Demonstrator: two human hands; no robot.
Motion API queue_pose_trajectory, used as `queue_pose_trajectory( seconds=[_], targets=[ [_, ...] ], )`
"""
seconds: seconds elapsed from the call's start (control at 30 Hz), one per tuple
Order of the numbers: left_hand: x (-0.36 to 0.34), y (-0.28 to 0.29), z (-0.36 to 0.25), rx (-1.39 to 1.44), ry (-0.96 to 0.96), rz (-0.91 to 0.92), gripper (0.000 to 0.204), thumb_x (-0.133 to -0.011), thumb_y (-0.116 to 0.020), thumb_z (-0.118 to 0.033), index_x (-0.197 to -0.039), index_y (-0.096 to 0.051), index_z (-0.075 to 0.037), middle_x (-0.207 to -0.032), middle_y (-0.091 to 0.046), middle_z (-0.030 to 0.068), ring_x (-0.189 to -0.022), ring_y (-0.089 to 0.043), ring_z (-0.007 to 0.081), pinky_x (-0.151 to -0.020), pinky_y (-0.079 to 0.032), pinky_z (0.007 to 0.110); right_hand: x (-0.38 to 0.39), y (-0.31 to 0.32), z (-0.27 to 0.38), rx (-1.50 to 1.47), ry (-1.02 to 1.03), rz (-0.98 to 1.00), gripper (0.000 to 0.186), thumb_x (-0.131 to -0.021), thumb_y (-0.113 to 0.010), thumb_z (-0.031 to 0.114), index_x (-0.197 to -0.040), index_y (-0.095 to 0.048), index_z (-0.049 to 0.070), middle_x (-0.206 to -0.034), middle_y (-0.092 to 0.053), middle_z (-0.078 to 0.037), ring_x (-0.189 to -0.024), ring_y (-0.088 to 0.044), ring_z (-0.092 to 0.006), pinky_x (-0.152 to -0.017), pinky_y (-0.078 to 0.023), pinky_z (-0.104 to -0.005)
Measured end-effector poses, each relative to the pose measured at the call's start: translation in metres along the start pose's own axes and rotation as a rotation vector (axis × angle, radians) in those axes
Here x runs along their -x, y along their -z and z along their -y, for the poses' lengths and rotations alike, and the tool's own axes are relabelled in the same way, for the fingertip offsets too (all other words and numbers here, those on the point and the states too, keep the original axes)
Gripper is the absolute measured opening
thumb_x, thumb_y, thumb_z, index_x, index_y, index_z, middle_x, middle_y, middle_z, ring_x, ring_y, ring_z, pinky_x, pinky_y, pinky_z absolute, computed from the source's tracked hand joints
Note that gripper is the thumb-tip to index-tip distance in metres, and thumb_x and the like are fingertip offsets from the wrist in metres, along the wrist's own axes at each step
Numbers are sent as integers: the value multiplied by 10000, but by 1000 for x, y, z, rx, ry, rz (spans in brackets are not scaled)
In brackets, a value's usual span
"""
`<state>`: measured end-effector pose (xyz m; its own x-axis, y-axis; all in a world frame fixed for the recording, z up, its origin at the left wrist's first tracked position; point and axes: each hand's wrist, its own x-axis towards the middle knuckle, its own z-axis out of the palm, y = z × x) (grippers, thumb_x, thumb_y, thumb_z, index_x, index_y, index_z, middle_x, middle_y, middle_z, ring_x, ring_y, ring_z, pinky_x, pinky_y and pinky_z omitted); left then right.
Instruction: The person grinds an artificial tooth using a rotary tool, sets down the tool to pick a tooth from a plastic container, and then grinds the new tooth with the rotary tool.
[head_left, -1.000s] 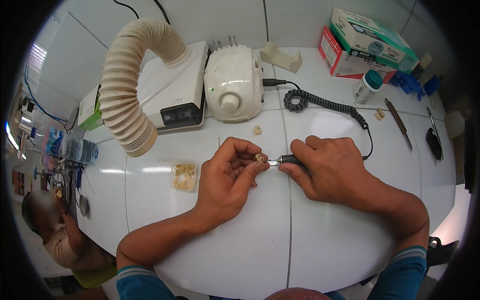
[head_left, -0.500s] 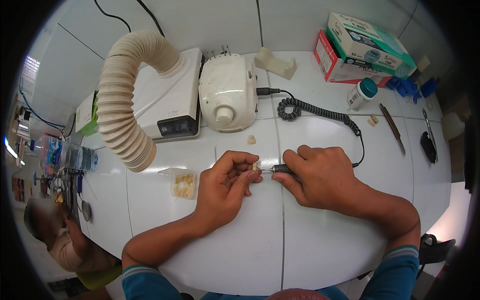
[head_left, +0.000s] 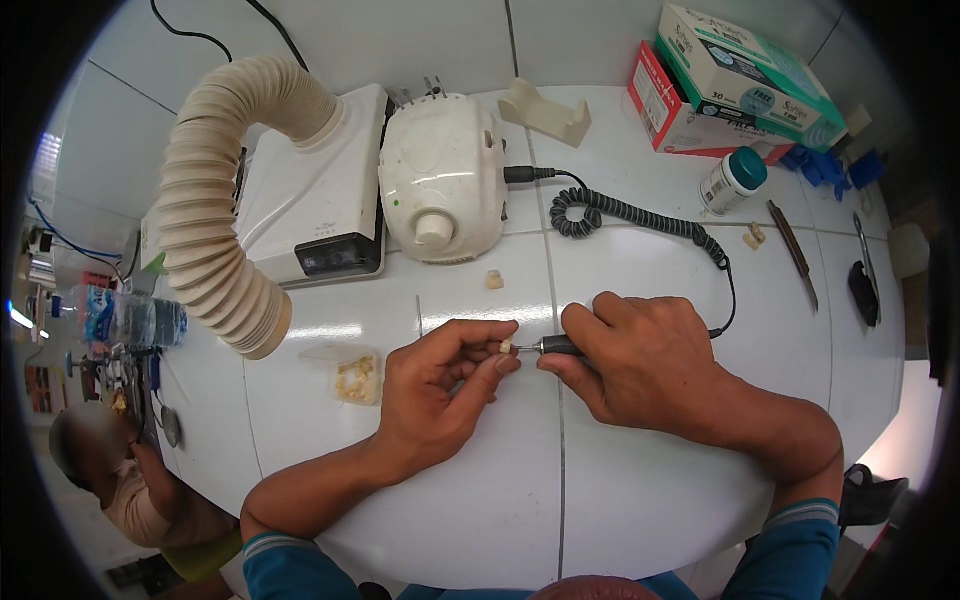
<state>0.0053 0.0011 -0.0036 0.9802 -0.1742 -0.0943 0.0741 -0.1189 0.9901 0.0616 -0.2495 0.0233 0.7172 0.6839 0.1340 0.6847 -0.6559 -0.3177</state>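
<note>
My left hand (head_left: 435, 395) pinches a small cream piece (head_left: 506, 347) between fingertips and thumb. My right hand (head_left: 640, 365) grips a dark rotary handpiece (head_left: 558, 345), whose thin metal bit meets or nearly meets that piece; the exact contact is too small to tell. A coiled cord runs from the handpiece to a white control unit (head_left: 435, 180) behind. Just beyond my hands lies another cream piece (head_left: 494, 280). A clear lidded box (head_left: 358, 385) holding several cream pieces stands open left of my left hand.
A ribbed extraction hose (head_left: 200, 230) arches from a white machine (head_left: 280, 200) at the back left. To the right are a white bottle (head_left: 718, 192), stacked boxes (head_left: 737, 85), cream bits (head_left: 754, 237) and narrow tools (head_left: 793, 255). A co-worker (head_left: 140, 490) sits at far left, near a water bottle (head_left: 150, 320).
My hands have shifted slightly in the picture along with the whole view. The cream piece in my left hand appears turned, with the fingers repositioned around it; the handpiece stays in my right hand.
</note>
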Motion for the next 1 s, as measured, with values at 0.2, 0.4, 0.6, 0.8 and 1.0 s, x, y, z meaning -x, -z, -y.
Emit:
queue_pose_trajectory(
  seconds=[0.2, 0.4, 0.6, 0.8, 1.0],
  targets=[
    [1, 2, 2, -31, -17, 40, 270, -1080, -722, -6, -1342, -668, 34, -1162, -769, 83, -1002, -756, 93, -712, -580, 206, 0, 2, 1, -16, -16, 43, 435, -1079, -702, 473, -938, -695, 61, -692, -649, -119, -500, -669, -295, -438, -489, -421],
    [0, -2, -4, -67, -64, -10, 213, -1083, -723, -13, -1290, -722, 38, -1078, -775, 84, -961, -743, 99, -711, -606, 228, 0, 1, 0, -21, 3, 29, 443, -1079, -702, 479, -937, -694, 60, -687, -647, -118, -496, -667, -296, -431, -480, -420],
    [1, 0, -2, -26, -35, 14, 198, -1089, -719, -23, -1276, -706, 41, -1084, -779, 90, -947, -745, 97, -703, -599, 222, -1, 3, 0, -26, 4, 42, 441, -1075, -709, 474, -931, -692, 58, -690, -647, -117, -497, -667, -300, -431, -483, -420],
    [2, 0, -1, 36, -6, 12, 193, -1092, -719, -33, -1261, -668, 42, -1078, -780, 87, -951, -741, 89, -699, -594, 222, 0, 3, 0, -19, 5, 15, 441, -1073, -711, 473, -922, -683, 59, -699, -649, -113, -513, -680, -295, -441, -494, -418],
    [2, -1, 5, 63, -83, -2, 219, -1059, -746, 6, -1258, -670, 57, -1071, -775, 97, -957, -738, 95, -779, -612, 229, -1, 3, 1, -23, -12, 15, 450, -1078, -704, 480, -918, -677, 60, -696, -642, -113, -514, -680, -292, -441, -494, -420]
  ],
)
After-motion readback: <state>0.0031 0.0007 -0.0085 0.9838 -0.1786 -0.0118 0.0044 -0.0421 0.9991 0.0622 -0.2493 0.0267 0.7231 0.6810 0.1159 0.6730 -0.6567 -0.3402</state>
